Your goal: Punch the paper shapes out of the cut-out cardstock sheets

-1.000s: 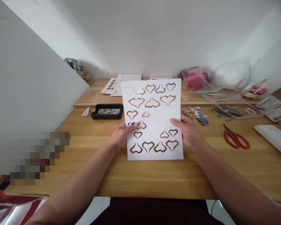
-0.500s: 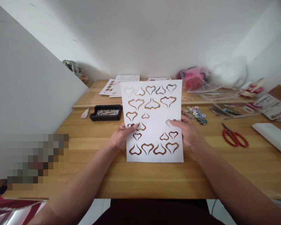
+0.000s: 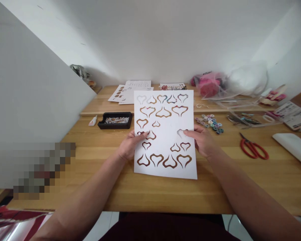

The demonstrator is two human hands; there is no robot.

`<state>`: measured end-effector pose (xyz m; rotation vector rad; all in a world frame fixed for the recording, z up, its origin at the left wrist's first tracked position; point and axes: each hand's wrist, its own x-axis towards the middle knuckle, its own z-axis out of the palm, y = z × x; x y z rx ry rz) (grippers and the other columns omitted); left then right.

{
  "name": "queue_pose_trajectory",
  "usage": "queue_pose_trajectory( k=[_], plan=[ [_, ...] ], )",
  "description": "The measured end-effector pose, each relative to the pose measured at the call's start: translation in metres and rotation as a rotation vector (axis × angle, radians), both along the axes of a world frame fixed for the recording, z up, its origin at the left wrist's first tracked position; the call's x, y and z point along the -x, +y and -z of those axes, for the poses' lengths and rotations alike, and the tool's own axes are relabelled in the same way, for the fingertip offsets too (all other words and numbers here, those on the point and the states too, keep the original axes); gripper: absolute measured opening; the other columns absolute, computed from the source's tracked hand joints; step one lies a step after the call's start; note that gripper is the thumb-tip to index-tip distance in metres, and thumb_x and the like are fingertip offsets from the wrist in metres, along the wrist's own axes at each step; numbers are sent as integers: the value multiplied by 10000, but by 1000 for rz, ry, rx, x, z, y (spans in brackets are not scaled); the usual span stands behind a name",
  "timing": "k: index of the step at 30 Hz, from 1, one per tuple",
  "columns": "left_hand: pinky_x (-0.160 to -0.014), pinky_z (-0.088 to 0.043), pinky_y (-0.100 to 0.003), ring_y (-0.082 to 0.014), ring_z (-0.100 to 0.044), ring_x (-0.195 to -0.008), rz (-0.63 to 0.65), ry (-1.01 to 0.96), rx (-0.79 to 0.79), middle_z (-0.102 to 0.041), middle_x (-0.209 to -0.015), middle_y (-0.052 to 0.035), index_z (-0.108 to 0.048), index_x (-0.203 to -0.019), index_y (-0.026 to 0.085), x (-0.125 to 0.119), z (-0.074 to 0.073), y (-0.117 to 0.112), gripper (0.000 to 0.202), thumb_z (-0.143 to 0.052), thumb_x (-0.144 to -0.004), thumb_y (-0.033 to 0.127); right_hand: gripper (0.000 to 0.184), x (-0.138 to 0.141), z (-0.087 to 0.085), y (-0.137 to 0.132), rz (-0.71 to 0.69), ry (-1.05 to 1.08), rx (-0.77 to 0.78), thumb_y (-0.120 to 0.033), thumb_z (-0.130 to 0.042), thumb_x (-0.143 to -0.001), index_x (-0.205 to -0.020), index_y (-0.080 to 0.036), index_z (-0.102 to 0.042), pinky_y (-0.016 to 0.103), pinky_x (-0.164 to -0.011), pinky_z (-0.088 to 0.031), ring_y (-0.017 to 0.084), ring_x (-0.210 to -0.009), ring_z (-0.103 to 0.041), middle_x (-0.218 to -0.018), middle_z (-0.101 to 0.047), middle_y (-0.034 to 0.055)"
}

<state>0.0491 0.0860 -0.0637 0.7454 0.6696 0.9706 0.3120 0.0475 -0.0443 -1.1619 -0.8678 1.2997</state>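
I hold a white sheet [image 3: 165, 137] of heart-shaped outline stickers up over the wooden table [image 3: 150, 190]. My left hand [image 3: 130, 144] pinches its left edge, thumb on the front near a small heart. My right hand [image 3: 203, 142] grips the right edge, and its thumb presses at a pale heart-shaped spot [image 3: 182, 133] on the sheet.
A black tray of beads [image 3: 114, 119] and a small glue tube [image 3: 92, 121] lie to the left. Coloured rings [image 3: 209, 122], red scissors [image 3: 253, 147] and a white roll [image 3: 292, 147] lie to the right. Papers [image 3: 130, 90], a pink bag [image 3: 208, 85] and clear boxes sit at the back.
The sheet has tilted and dropped slightly toward the table. A pale heart-shaped spot has come into view by my right thumb. Both hands keep their grip.
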Motion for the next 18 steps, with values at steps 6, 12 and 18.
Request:
queue_pose_trajectory(
  k=[6,12,18],
  plan=[
    [-727,-629,-340,-205,-735,-724,-31,8,34,-773,-889,-110,-716,-947,120,1,0,2,221,-811,-748,146,279,-5,1,0,-146,57,-13,-466,-768,-775,-923,-230,-759,343,-672,-562,217,-747,-706,-873,-764,33],
    [-711,-634,-346,-223,-735,-703,-45,-5,112,-766,-845,-120,-708,-954,100,1,-3,4,228,-778,-737,95,526,-2,-6,1,-179,23,-130,-684,-477,-871,-953,-241,-748,436,-821,-566,311,-1018,-695,-979,-762,76],
    [-774,-627,-390,-247,-743,-727,-29,-3,144,-764,-865,-148,-693,-982,86,3,-4,6,222,-743,-765,92,234,-6,-4,-2,-159,-143,-297,-392,-708,-791,-971,-254,-765,426,-844,-568,297,-1001,-694,-999,-759,47]
  ],
)
